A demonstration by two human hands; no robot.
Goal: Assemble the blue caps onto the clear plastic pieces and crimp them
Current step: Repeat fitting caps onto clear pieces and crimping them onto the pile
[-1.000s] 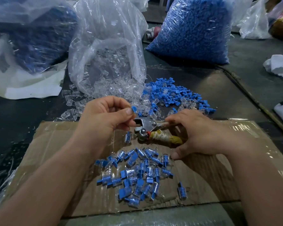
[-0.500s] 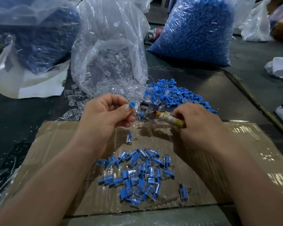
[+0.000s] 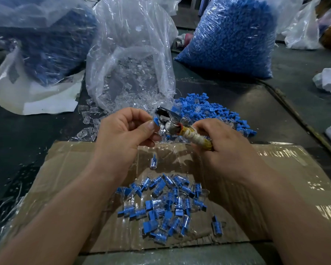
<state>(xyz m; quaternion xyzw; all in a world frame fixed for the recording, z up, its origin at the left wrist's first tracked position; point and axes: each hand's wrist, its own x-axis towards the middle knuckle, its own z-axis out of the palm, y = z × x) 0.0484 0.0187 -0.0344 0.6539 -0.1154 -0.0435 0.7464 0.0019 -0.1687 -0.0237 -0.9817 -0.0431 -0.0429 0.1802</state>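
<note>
Now that the crimper [image 3: 169, 128] is up off the cardboard [image 3: 285, 178]: it hangs between the two hands above the sheet's far edge, where a second ago it lay flat on the sheet
Right hand [image 3: 229, 152]: fingers wrapped round the tape-bound handle, having carried the tool up and leftward
Left hand [image 3: 122, 134]: thumb and forefinger clamped on a capped piece [image 3: 155, 119], in much the same spot as before, raised a little
Capped piece: blue end up, right at the metal head of the crimper; whether it sits between the jaws or only beside them I cannot tell
Finished pile [image 3: 166, 205]: unmoved on the cardboard, toward its near edge, with one stray piece [image 3: 153, 162] alone nearer the far edge
Blue caps [image 3: 208, 111]: loose heap on the surface [image 3: 237, 92] just past the cardboard's far edge, right of centre
Clear pieces [image 3: 86, 113]: spilled from the open clear bag [image 3: 130, 69] past the far-left corner of the cardboard
Meaning for the task: the cap looks already seated on this piece, so the assembling half is done and the tool has come to it for the squeeze; the crimp itself seems not yet made, and the piece likely joins the pile once it is
</note>
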